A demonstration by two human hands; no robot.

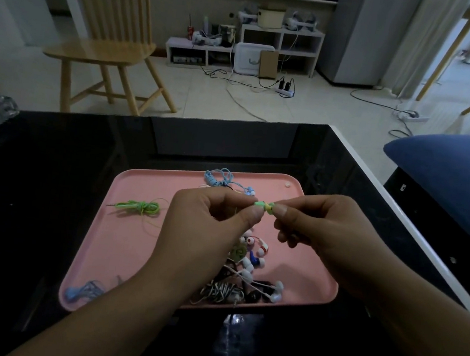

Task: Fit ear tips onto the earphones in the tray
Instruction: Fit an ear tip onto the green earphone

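Both hands are hovering above the pink tray (pixel 133 254) on the black tabletop (pixel 56 159). The left hand (pixel 211 221) is pinching a green earphone (pixel 260 204) in a tight grip, while the right hand (pixel 318 224) is pinching the ear tip (pixel 269 207) against it. More earphones (pixel 247 266) are lying in the tray below.

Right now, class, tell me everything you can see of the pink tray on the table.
The pink tray is a shallow rectangle with rounded corners and a low raised rim, plastic by its look. It lies flat on the black glossy table. Coiled green earphones, blue ones and a tangle of white, red and striped ones lie in it. Both hands work above it, not touching it.
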